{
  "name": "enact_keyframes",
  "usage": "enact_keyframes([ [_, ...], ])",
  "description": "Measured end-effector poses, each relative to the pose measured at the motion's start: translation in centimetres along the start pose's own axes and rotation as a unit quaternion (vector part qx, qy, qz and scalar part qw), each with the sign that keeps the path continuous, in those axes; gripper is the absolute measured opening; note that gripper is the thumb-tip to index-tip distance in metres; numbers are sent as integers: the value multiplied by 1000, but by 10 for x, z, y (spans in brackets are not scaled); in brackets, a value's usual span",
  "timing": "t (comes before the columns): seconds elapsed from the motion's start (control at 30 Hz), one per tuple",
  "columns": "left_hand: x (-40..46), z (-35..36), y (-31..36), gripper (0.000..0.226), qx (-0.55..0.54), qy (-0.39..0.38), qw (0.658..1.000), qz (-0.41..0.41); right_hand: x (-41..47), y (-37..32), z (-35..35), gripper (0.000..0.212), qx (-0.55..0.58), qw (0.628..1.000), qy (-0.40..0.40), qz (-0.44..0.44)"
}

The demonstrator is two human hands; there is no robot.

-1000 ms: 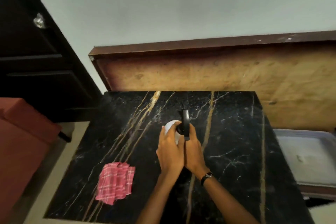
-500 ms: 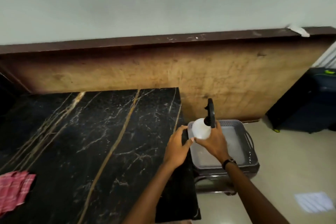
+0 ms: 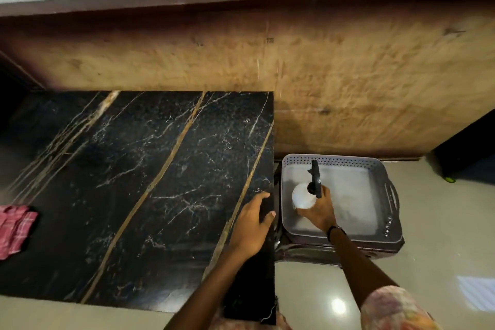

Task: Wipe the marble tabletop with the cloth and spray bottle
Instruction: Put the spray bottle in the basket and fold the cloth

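The black marble tabletop (image 3: pixel 139 182) with gold veins fills the left and middle. A red checked cloth (image 3: pixel 14 228) lies crumpled at its far left edge, partly cut off by the frame. My right hand (image 3: pixel 318 211) grips a white spray bottle (image 3: pixel 302 195) with a black trigger head, holding it inside the grey plastic basket (image 3: pixel 388 195) beside the table. My left hand (image 3: pixel 251 225) rests flat on the table's right edge, fingers spread, holding nothing.
The grey basket sits on a low dark stool to the right of the table. A worn wooden board (image 3: pixel 321 75) leans along the wall behind. Glossy beige floor (image 3: pixel 442 262) lies to the right, with a dark object (image 3: pixel 471 155) at the far right.
My right hand carried the spray bottle from the middle of the tabletop rightwards and down into the grey basket. My left hand let go of the bottle and settled on the table's right edge.
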State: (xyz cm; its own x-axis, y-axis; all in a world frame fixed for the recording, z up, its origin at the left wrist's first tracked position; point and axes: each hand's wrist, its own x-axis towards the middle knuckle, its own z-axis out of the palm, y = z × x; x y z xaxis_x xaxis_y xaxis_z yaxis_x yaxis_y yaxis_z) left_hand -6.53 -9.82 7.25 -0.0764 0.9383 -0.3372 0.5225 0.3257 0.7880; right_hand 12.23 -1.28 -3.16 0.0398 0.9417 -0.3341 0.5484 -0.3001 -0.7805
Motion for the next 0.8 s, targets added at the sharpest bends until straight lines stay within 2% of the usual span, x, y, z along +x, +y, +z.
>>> enact_keyframes([
  [0.23, -5, -5, -18, 44, -12, 31, 999, -18, 7, 17, 21, 89, 64, 997, -3, 45],
  [0.37, -8, -14, -26, 43, -26, 26, 999, -18, 5, 10, 12, 94, 20, 999, -31, 32],
  [0.43, -10, -23, -26, 42, -42, 27, 999, -23, -4, 1, 5, 86, -30, 999, 10, 28],
  [0.53, -17, -45, -26, 39, -73, 34, 997, -18, -36, -21, -3, 66, -108, 981, 152, 50],
  [0.67, -32, -97, -38, 35, -116, 68, 991, -13, -86, -73, 6, 41, -105, 936, 336, 1],
  [0.73, -44, -132, -51, 33, -138, 100, 985, -15, -110, -113, 30, 32, -60, 935, 344, -53],
  [0.8, -59, -174, -75, 30, -164, 144, 975, -30, -131, -159, 74, 28, -36, 951, 276, -136],
])
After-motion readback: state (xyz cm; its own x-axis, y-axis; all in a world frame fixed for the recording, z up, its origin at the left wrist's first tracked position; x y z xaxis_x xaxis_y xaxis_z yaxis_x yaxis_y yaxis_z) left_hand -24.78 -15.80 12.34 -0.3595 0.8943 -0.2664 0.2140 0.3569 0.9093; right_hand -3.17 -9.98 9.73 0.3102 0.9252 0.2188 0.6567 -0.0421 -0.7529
